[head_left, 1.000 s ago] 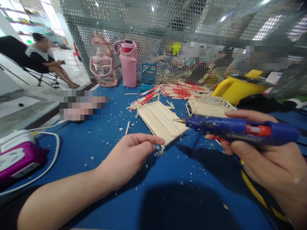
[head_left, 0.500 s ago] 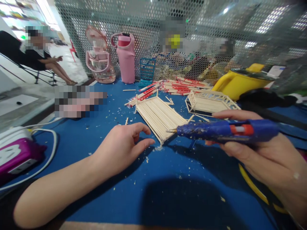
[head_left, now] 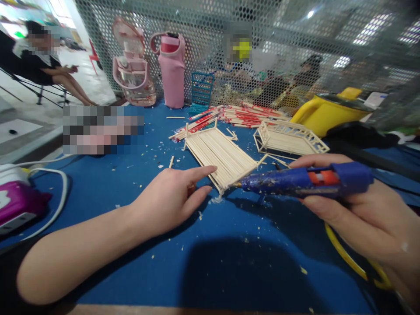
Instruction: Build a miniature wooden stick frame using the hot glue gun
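My right hand (head_left: 357, 205) is wrapped round a blue hot glue gun (head_left: 295, 181). The gun's metal tip meets the near corner of a flat stick platform (head_left: 226, 155), made of pale wooden sticks laid side by side with short posts at its corners. Whitish glue clings to that near corner. At the platform's left edge is my left hand (head_left: 177, 192), its index finger stretched over the sticks and its thumb apart below. It holds nothing.
A second stick frame (head_left: 288, 140) with lattice sides stands behind the gun. Red-wrapped chopsticks (head_left: 246, 116) lie behind the platform. Pink bottles (head_left: 172, 72), a yellow pot (head_left: 328, 113) and a purple power strip (head_left: 19, 201) surround the blue table (head_left: 138, 271). A person (head_left: 49, 61) sits far left.
The glue gun has come left and down, so its tip now reaches the platform's near corner. My left hand has let go of that corner, and its index finger now extends over the sticks.
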Motion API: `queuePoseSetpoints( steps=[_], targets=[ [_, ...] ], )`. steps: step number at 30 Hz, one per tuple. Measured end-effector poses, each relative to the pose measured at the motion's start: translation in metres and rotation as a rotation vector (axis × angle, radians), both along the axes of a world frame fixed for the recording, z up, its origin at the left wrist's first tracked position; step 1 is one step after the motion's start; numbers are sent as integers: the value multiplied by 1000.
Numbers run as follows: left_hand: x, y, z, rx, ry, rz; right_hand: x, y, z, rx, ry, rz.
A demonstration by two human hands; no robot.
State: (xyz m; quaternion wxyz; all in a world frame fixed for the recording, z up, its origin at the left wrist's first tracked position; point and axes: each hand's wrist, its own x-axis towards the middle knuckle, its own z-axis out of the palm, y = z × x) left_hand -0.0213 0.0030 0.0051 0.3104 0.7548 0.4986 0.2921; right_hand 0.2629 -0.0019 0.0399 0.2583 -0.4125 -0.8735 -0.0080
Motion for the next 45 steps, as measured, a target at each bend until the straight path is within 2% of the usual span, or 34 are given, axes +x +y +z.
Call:
queuePoseSetpoints(
  steps=[5,12,19,25,30,36,38,41,43,45],
  targets=[
    [0,3,-3,-8,75,-53,0,2,-1,10,-36,11],
    [-1,4,-6,-14,70,-47,-1,3,-2,8,-56,-2],
    [-1,4,-11,95,142,-55,1,1,0,16,-93,41],
    [-2,3,-10,107,208,-69,3,2,1,18,-36,1],
    [-3,3,-9,96,218,-75,2,5,1,13,-85,43],
    [-2,4,-11,107,221,-81,2,5,1,4,-70,29],
    [-1,4,-9,100,260,-83,4,4,-3,-89,40,-1],
    [-1,4,-7,92,305,-81,6,6,-9,-405,401,-15],
    [-1,3,-7,76,317,-84,5,9,-11,-643,618,41],
    [-1,3,-7,52,323,-88,4,13,-10,-816,755,100]
  ],
)
